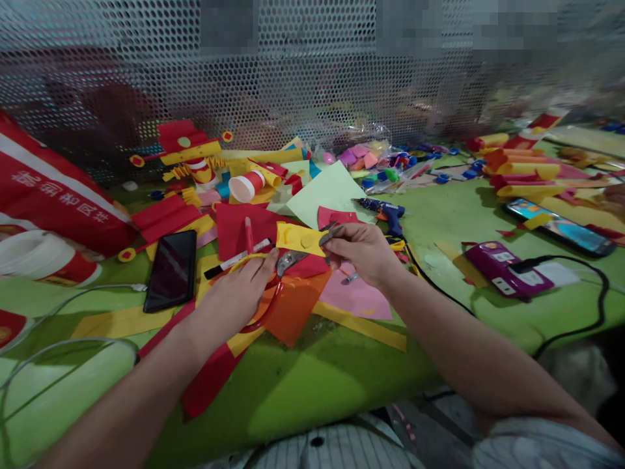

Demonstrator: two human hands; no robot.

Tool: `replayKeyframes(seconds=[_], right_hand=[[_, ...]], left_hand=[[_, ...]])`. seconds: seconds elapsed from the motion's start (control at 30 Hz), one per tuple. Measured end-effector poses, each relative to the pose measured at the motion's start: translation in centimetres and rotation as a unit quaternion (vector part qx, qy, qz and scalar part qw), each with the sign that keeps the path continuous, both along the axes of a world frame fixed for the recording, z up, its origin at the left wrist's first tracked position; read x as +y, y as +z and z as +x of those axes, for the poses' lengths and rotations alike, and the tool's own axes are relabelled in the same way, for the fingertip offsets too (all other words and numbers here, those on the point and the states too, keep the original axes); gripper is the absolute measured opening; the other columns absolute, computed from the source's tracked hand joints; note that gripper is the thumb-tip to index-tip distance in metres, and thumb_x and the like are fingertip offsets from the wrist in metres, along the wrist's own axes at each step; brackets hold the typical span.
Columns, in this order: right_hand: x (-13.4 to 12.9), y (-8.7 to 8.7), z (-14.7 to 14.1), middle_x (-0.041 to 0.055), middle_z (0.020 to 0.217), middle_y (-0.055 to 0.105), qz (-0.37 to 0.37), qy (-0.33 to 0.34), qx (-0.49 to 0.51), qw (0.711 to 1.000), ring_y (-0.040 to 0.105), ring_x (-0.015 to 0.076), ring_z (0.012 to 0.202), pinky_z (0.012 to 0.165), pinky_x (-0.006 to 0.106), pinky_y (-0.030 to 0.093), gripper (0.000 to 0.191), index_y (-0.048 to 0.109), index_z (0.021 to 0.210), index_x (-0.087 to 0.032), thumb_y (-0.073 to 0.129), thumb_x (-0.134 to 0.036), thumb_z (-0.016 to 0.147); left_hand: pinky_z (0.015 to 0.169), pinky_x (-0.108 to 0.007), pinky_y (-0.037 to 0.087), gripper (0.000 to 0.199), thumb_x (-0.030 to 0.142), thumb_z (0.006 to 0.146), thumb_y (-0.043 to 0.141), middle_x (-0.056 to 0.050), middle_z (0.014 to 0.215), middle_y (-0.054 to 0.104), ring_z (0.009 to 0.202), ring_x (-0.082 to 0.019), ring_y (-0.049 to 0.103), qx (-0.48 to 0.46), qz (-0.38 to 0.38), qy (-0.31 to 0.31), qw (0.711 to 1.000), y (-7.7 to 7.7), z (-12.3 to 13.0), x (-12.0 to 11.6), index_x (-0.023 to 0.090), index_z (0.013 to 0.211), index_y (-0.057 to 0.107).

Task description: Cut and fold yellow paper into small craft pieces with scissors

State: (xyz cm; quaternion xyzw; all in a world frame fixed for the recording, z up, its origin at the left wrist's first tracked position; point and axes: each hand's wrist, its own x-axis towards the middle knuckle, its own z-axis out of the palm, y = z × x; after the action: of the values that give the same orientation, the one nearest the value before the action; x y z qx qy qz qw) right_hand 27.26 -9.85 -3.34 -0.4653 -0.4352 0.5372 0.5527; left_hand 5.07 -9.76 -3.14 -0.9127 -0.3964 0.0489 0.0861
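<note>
A small yellow paper piece (pixel 300 239) with round shapes on it lies between my hands. My left hand (pixel 244 286) rests flat-looking over the scissors, its fingertips at the paper's left edge; whether it grips anything is hidden. The scissors' red handle (pixel 273 311) and metal pivot (pixel 287 262) show beside these fingers. My right hand (pixel 356 251) is closed, pinching a small dark grey piece (pixel 332 233) at the paper's right end. Beneath lie red paper (pixel 244 228), orange paper (pixel 297 309) and pink paper (pixel 361 294).
On the green table (pixel 303 384) are a black phone (pixel 170 270), a blue glue gun (pixel 383 208), a purple power strip (pixel 505 267) with a black cable, another phone (pixel 559 225), and a paper cup (pixel 41 257). Behind stands a perforated metal screen (pixel 303 71).
</note>
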Motion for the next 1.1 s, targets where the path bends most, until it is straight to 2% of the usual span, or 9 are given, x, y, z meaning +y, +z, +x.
replayKeyframes(seconds=[0.23, 0.5, 0.63, 0.73, 0.83, 0.97, 1.1], right_hand=[[0.1, -0.1, 0.2, -0.0032, 0.042, 0.058, 0.005, 0.001, -0.018, 1.0, 0.048, 0.006, 0.033, 0.034, 0.018, 0.039, 0.006, 0.065, 0.055, -0.015, 0.063, -0.021, 0.052], [-0.1, 0.1, 0.2, -0.0033, 0.043, 0.058, 0.0, 0.0, -0.027, 1.0, 0.048, 0.0056, 0.032, 0.033, 0.018, 0.039, 0.007, 0.063, 0.054, -0.015, 0.065, -0.021, 0.052], [0.0, 0.1, 0.1, -0.0049, 0.04, 0.055, -0.009, -0.004, -0.026, 1.0, 0.047, 0.005, 0.031, 0.033, 0.018, 0.038, 0.008, 0.061, 0.053, -0.015, 0.066, -0.021, 0.052], [0.1, 0.0, 0.1, -0.0042, 0.043, 0.058, -0.026, -0.003, -0.011, 1.0, 0.05, 0.0061, 0.032, 0.035, 0.019, 0.042, 0.013, 0.061, 0.056, -0.015, 0.07, -0.023, 0.051], [0.2, -0.2, 0.1, -0.0026, 0.048, 0.063, -0.042, -0.003, 0.017, 0.999, 0.055, 0.0078, 0.036, 0.038, 0.019, 0.045, 0.021, 0.061, 0.061, -0.015, 0.074, -0.027, 0.049], [0.2, -0.3, 0.1, -0.0022, 0.053, 0.066, -0.053, -0.01, 0.052, 0.997, 0.058, 0.0094, 0.038, 0.039, 0.019, 0.046, 0.03, 0.06, 0.065, -0.016, 0.079, -0.03, 0.046], [0.0, -0.6, -0.2, -0.0013, 0.059, 0.068, -0.053, -0.009, 0.084, 0.995, 0.063, 0.0121, 0.046, 0.043, 0.021, 0.049, 0.032, 0.06, 0.066, -0.017, 0.08, -0.034, 0.046]], left_hand=[[0.066, -0.034, 0.054, 0.061, 0.007, 0.082, 0.034, -0.015, 0.117, 0.059, 0.091, -0.025, 0.064, 0.029, 0.002, 0.015, 0.999, 0.2, 0.2, 0.0, 0.012, 0.142, 0.022], [0.067, -0.031, 0.052, 0.059, 0.011, 0.083, 0.036, -0.015, 0.124, 0.056, 0.096, -0.024, 0.063, 0.025, 0.02, -0.001, 0.999, -0.1, 0.0, 0.0, 0.013, 0.141, 0.026], [0.065, -0.032, 0.052, 0.058, 0.012, 0.083, 0.038, -0.014, 0.119, 0.059, 0.092, -0.025, 0.064, 0.013, 0.015, 0.006, 1.0, 0.1, 0.1, 0.0, 0.014, 0.14, 0.029], [0.067, -0.034, 0.053, 0.057, 0.013, 0.082, 0.037, -0.013, 0.115, 0.061, 0.089, -0.025, 0.065, -0.007, -0.003, 0.029, 1.0, 0.5, 0.2, 0.0, 0.014, 0.139, 0.031], [0.074, -0.034, 0.053, 0.058, 0.014, 0.081, 0.038, -0.014, 0.119, 0.058, 0.097, -0.024, 0.063, -0.051, -0.027, 0.063, 0.996, 0.5, 0.2, 0.2, 0.013, 0.138, 0.031], [0.084, -0.036, 0.051, 0.053, 0.021, 0.083, 0.042, -0.014, 0.125, 0.055, 0.109, -0.026, 0.058, -0.082, -0.051, 0.091, 0.991, -0.3, 0.1, 0.4, 0.014, 0.135, 0.037], [0.083, -0.04, 0.05, 0.049, 0.027, 0.084, 0.045, -0.014, 0.122, 0.057, 0.103, -0.027, 0.06, -0.05, -0.1, 0.104, 0.988, -1.0, 0.2, 0.4, 0.016, 0.132, 0.041]])
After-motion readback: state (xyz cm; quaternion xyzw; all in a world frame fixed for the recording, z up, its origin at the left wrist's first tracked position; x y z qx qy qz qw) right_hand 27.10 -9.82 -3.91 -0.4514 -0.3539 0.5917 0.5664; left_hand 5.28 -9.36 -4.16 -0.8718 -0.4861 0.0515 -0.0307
